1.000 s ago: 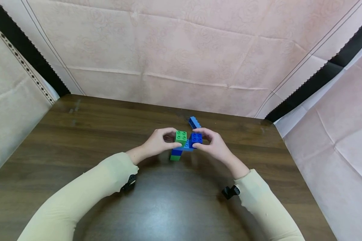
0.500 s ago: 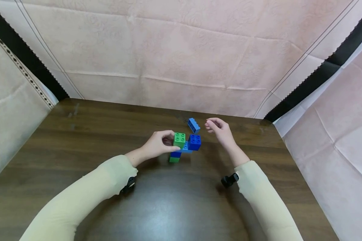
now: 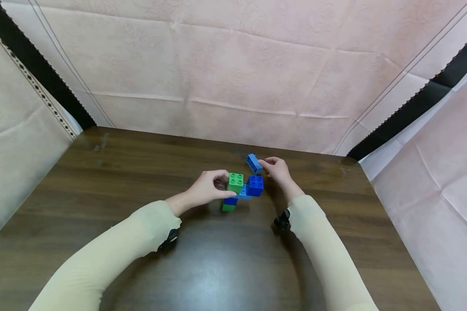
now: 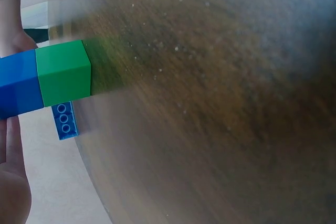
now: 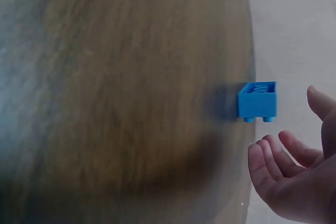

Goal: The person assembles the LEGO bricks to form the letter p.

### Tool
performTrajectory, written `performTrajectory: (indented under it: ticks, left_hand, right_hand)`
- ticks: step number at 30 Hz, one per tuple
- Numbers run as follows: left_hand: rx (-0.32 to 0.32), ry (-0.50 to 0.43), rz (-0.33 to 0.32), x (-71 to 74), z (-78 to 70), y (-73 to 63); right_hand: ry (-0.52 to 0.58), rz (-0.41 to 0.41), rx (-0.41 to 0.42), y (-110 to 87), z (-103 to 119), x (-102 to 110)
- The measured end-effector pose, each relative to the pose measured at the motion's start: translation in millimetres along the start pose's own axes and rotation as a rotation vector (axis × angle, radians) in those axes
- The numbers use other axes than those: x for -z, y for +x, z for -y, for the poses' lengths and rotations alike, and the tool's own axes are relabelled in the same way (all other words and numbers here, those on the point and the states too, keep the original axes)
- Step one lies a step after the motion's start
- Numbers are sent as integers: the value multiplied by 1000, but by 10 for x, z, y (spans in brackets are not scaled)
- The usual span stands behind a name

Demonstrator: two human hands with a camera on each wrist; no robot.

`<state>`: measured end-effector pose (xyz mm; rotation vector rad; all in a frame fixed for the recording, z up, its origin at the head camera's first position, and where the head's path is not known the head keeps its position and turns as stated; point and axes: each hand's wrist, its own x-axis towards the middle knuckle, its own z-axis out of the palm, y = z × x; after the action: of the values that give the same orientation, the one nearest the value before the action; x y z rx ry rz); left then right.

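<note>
My left hand [image 3: 208,189] grips a green brick [image 3: 235,182] at the top of a joined toy-brick build, between thumb and fingers. Below it are a light blue brick [image 3: 244,193], a dark blue brick [image 3: 230,201] and a green brick [image 3: 228,208]. Another dark blue brick [image 3: 255,185] sits on the light blue one's right end. A loose blue brick [image 3: 254,164] lies on its side just behind the build, its hollow underside showing in the left wrist view. My right hand [image 3: 277,169] is beside it; the right wrist view shows thumb and fingers spread, apart from the brick [image 5: 257,103].
Under everything is a dark brown wooden table [image 3: 159,160], its far edge close behind the loose brick. Pale pink cloth [image 3: 233,73] hangs beyond that edge and along both sides. Each wrist carries a small black camera [image 3: 282,219].
My right hand has let go of the dark blue brick, lifted away to the right, then come in beside the loose blue brick. My left hand keeps its grip on the green brick.
</note>
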<state>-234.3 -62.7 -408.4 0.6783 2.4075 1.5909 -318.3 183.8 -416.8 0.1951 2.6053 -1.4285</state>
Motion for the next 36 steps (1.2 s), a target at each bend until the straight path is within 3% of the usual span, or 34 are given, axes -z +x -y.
performTrajectory:
  ticks: [15,29,36]
  left_hand:
    - [1,-17,10,14,-6,-3]
    - [-17,-39,6,4,16,3]
    - [3,-43,9,12,10,-10]
  right_hand:
    - [-166,15,-52,120,-21,-112]
    - [-73,55,5,73,-39,-114]
    - [9,64,-9,41,-80,-77]
